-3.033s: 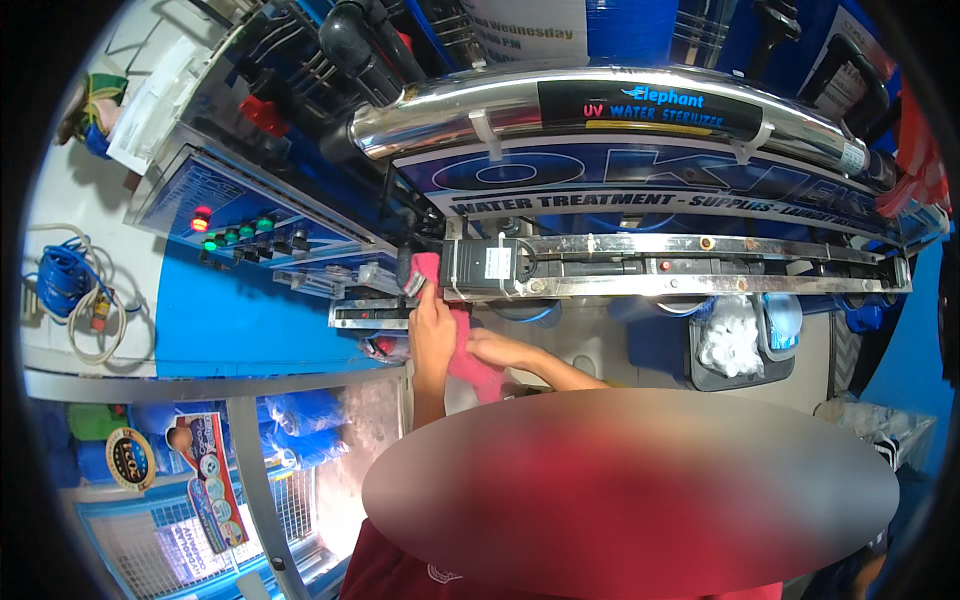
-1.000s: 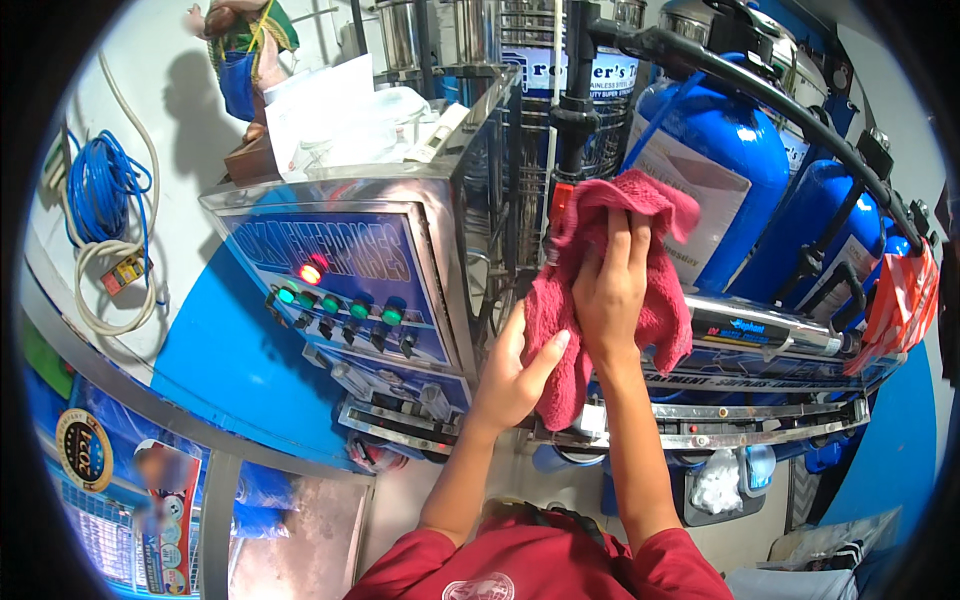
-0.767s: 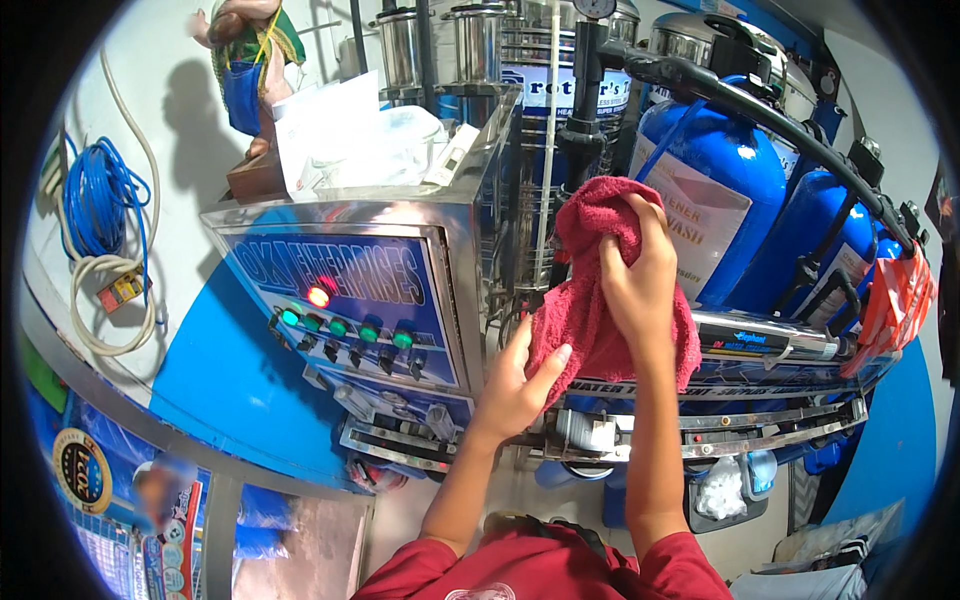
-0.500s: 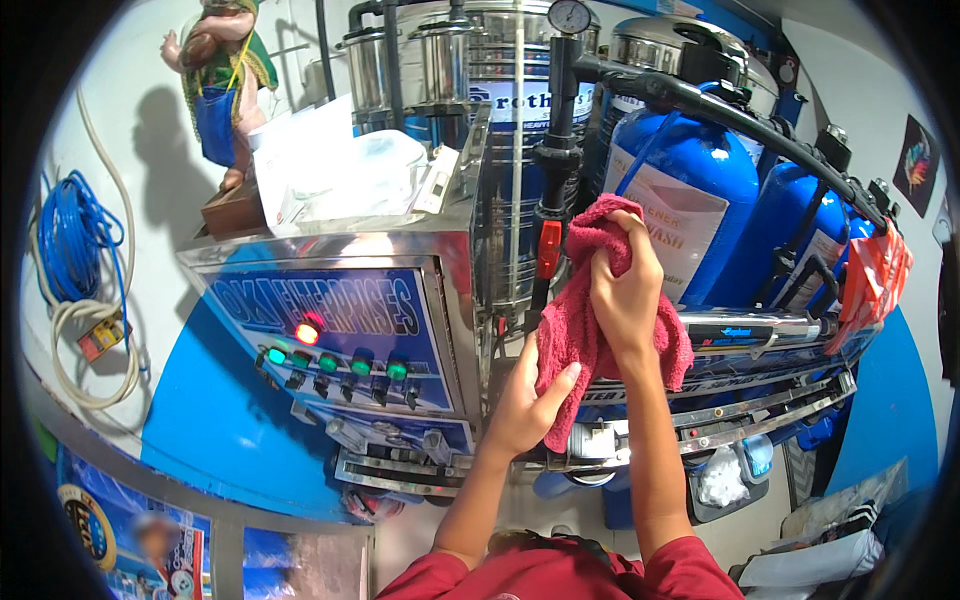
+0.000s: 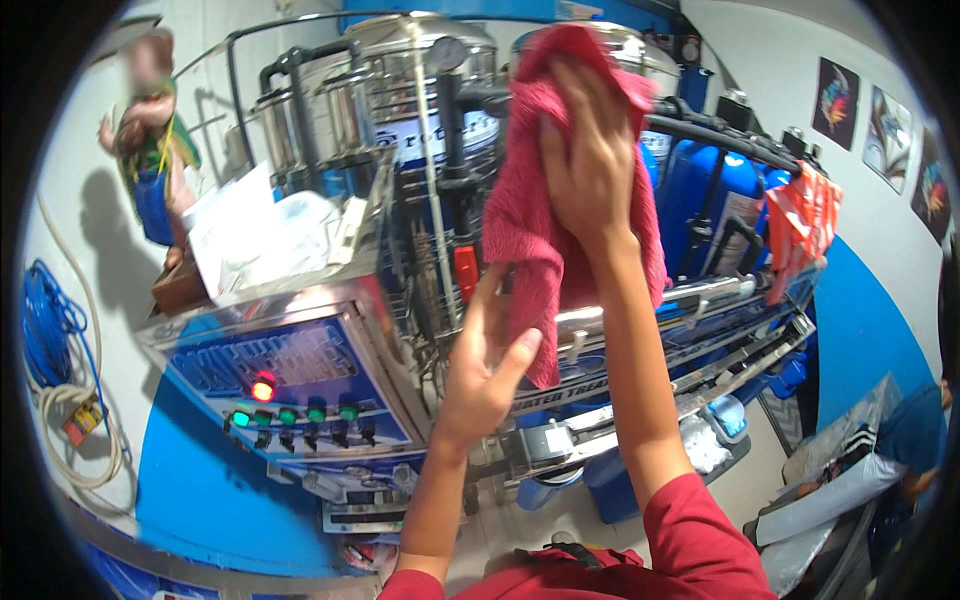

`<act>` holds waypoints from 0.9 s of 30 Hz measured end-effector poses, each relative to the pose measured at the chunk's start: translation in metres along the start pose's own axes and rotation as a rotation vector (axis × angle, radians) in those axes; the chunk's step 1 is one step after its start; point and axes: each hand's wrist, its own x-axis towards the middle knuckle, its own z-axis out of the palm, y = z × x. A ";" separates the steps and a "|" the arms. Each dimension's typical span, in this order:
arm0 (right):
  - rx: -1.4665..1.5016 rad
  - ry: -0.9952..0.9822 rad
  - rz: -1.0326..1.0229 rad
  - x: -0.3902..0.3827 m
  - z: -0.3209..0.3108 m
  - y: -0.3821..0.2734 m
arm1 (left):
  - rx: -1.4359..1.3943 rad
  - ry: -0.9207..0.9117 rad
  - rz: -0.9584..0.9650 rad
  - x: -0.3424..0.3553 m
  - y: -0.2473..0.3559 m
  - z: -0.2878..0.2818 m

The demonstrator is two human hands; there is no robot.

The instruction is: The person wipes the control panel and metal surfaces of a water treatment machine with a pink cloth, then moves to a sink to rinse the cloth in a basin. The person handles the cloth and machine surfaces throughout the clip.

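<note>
A red terry towel hangs spread out in front of the pipes and tanks. My right hand is raised against it, fingers stretched upward with the cloth gathered about them. Lower and to the left is my left hand, its fingers apart. Its thumb lies over the towel's hanging end, and the fingertips reach up beside the cloth's left edge. Just left of the towel is a red valve handle on a dark pipe. Behind the towel, part of a blue tank and the dark piping are covered.
At the left stands a metal control cabinet with lit buttons, papers on top and a figurine beside it. Coiled blue hose hangs on the wall. An orange striped bag hangs at right. Another person is at the right edge.
My right hand has lifted the towel upward, and the bunched cloth has opened out. My left hand has shifted left and its fingers have spread. The view has turned to the right.
</note>
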 end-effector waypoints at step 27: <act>-0.233 -0.131 -0.459 -0.006 -0.117 0.230 | 0.053 -0.195 -0.255 0.106 -0.082 0.183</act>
